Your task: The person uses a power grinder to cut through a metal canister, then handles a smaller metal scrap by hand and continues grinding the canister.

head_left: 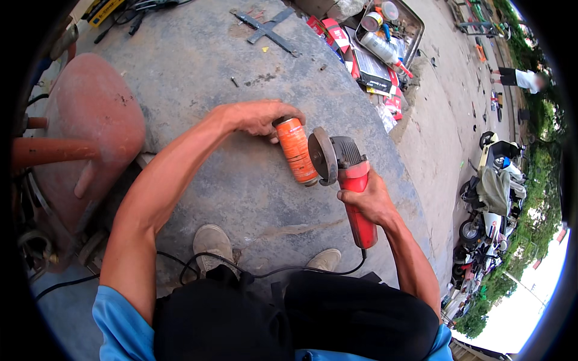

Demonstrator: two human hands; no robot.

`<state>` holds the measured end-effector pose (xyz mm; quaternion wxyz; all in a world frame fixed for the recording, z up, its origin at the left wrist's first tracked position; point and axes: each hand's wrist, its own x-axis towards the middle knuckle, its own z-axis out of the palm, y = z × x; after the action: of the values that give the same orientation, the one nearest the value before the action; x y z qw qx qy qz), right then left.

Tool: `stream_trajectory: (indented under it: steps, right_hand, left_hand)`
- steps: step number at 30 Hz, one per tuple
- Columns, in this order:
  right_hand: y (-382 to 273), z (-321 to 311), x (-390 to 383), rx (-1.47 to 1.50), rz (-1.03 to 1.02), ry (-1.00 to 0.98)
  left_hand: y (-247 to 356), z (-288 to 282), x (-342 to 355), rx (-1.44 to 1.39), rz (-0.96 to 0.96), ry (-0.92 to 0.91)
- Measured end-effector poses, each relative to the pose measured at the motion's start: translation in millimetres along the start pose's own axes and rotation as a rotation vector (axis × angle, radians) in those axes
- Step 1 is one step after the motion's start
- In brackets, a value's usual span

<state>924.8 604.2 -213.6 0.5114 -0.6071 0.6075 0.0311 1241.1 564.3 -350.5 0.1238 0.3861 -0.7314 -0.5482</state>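
My right hand (374, 200) is wrapped round the body of a red angle grinder (358, 180). Its grey disc and guard (323, 155) point up and to the left, and a black cord runs from its lower end. My left hand (265, 119) grips the top end of a scuffed orange can (295, 150), which tilts with its lower end toward the grinder. The disc is close beside the can; whether they touch I cannot tell. Part of my left hand's fingers is hidden behind the can's top.
A flat metal cross (265, 30) lies on the concrete ground (205, 162) ahead. At the far right of it, a tray (415, 27) holds cans and bottles beside red boxes (334, 33). An upturned reddish wheelbarrow (96, 102) stands left. Motorbikes (490, 216) and a person (519, 78) are farther right.
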Motion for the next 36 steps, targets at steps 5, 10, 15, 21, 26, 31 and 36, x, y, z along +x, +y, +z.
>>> stream_trajectory:
  steps: [5,10,15,21,26,31,36]
  right_hand:
    - [3.0,0.3,1.4,-0.039,0.025,-0.021]
    - [4.8,2.4,4.2,-0.086,0.052,-0.021]
    - [5.1,3.2,6.4,-0.127,0.056,-0.022]
    - [1.5,3.9,6.6,-0.122,0.047,-0.024]
    - [-0.9,4.6,6.1,-0.148,0.052,-0.018]
    - [-1.6,4.0,7.6,-0.131,0.064,-0.04]
    - [-2.7,4.5,8.4,-0.16,0.049,-0.03]
  left_hand:
    - [-0.2,0.4,-0.3,-0.023,-0.057,-0.004]
    - [1.9,-0.3,-2.0,-0.03,-0.008,-0.001]
    - [0.9,0.8,-1.9,-0.019,-0.002,0.009]
    - [2.6,0.8,-2.8,-0.012,-0.007,0.01]
    - [-0.7,1.8,-2.1,-0.006,0.017,0.019]
    - [-0.1,2.7,-0.4,-0.012,-0.024,0.008]
    - [-4.7,1.7,-0.1,-0.048,-0.027,-0.003]
